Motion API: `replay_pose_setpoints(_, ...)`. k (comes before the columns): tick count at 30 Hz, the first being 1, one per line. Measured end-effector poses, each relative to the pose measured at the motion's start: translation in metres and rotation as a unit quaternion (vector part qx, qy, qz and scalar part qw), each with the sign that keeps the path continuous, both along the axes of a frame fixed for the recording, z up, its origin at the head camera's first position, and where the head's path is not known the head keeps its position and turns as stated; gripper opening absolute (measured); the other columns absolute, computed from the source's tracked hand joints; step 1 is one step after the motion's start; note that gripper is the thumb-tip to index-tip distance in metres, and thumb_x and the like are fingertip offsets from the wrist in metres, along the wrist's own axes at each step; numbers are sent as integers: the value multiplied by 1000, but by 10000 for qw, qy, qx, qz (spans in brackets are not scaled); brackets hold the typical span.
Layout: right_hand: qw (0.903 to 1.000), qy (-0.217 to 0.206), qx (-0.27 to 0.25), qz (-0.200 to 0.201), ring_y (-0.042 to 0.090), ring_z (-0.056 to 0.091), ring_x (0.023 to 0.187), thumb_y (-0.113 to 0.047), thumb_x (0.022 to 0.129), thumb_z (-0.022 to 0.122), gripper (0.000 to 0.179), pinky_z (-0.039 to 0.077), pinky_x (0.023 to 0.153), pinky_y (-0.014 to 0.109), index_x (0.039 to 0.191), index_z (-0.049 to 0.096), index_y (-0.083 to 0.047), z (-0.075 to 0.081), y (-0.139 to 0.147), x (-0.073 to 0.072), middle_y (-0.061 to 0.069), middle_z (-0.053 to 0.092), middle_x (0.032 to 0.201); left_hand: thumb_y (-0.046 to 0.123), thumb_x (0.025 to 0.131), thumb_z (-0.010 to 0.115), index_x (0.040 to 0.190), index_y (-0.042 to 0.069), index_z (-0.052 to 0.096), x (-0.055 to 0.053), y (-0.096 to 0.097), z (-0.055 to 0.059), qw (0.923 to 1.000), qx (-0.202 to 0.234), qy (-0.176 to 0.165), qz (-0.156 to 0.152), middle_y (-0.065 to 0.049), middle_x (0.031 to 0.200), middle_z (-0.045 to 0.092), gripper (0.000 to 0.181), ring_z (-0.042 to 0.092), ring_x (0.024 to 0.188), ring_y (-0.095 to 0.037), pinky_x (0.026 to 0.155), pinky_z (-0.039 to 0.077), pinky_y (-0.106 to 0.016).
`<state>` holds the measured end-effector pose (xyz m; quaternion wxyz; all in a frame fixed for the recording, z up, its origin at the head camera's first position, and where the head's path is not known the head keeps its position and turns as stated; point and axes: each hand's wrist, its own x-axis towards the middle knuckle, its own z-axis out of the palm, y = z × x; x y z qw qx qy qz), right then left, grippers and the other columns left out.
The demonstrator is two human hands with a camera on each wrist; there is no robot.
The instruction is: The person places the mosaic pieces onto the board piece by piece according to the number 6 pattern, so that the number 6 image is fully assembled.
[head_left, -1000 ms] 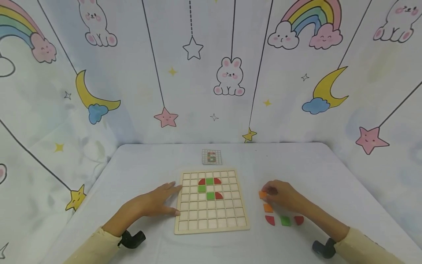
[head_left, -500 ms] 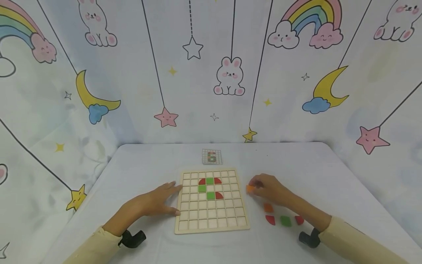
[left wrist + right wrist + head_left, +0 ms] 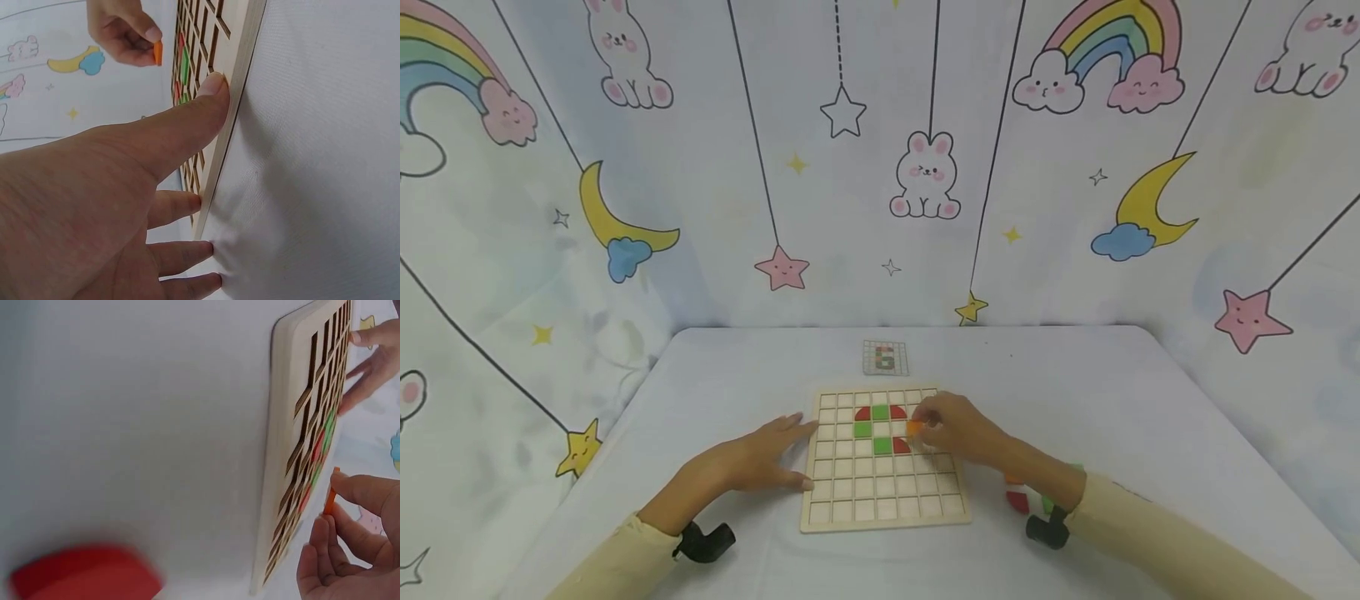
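Observation:
In the head view my right hand [image 3: 962,427] pinches an orange square tile [image 3: 914,427] between thumb and finger, over the right part of a wooden grid board [image 3: 844,510]. The right wrist view has the tile [image 3: 331,492] on edge at the fingertips, above the grid. My left hand [image 3: 758,457] rests against the board's left edge with fingers spread, its thumb [image 3: 212,87] touching the rim in the left wrist view. Green square tiles, such as one [image 3: 882,446], and red quarter-circle tiles, such as another [image 3: 862,413], sit in cells in the board's upper middle.
Behind the board lies a small card [image 3: 885,358] with a gridded, coloured figure. Right of the board, partly hidden by my right forearm, are a loose orange tile [image 3: 1014,479], a red quarter-circle [image 3: 1018,502] and a green tile [image 3: 1048,504]. A printed cloth backdrop [image 3: 880,200] surrounds the table.
My right hand has carried the orange tile leftward from the loose pieces to over the board. The left hand keeps its place at the board's edge.

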<state>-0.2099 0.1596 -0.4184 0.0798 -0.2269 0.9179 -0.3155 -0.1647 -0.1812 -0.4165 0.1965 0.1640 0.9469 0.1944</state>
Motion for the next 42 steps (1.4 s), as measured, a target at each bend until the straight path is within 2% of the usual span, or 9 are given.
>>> replay_pose_setpoints(6,9985,251,-122,463,16,63,95,-9,92,78,15,57,84,33,106,76,-6,-1,-28,-1,2,71,101,52,88,83,164,17,40,-1,1,1,10000,20,-6,-18,-23,171,27,94,25,159,-45,125,28,-65)
replay_pose_setpoints(12,9964,252,-214,785,18,63,96,-16,92,82,19,57,83,32,107,75,-6,-5,-49,2,2,69,101,53,88,82,164,17,39,-2,0,0,10000,-33,-60,-2,-23,172,27,94,25,159,-44,125,28,-64)
replay_pose_setpoints(17,9972,38,124,739,14,61,95,-21,93,83,24,56,83,31,110,76,-6,-7,-64,5,0,68,103,51,88,83,164,15,40,-1,0,-1,10000,81,-44,-36,-24,171,27,94,25,158,-45,124,28,-65)
replay_pose_setpoints(22,9980,-189,274,530,12,59,93,-17,94,81,21,56,82,29,111,75,-6,-6,-72,10,0,66,106,52,88,83,164,16,39,-1,1,-1,9999,83,-37,-41,-24,171,27,95,24,159,-46,124,28,-65)
replay_pose_setpoints(32,9981,-109,310,517,17,65,97,-9,91,82,15,58,85,32,103,74,-5,-5,-79,11,5,70,108,52,88,82,165,17,38,-1,1,-1,10000,28,-4,-32,-23,172,27,95,24,159,-45,124,28,-65)
replay_pose_setpoints(39,9960,189,246,839,10,60,85,-2,90,80,8,55,74,23,93,75,-7,-6,-77,10,2,72,95,51,89,83,164,15,38,0,-1,-1,9999,88,23,-78,-24,171,27,94,24,159,-46,124,28,-66)
replay_pose_setpoints(42,9949,305,269,921,7,61,83,-2,91,80,6,54,74,21,91,77,-8,-7,-77,10,1,74,92,50,89,83,164,14,39,0,-2,-1,9999,113,28,-88,-24,171,27,94,24,159,-45,124,27,-65)
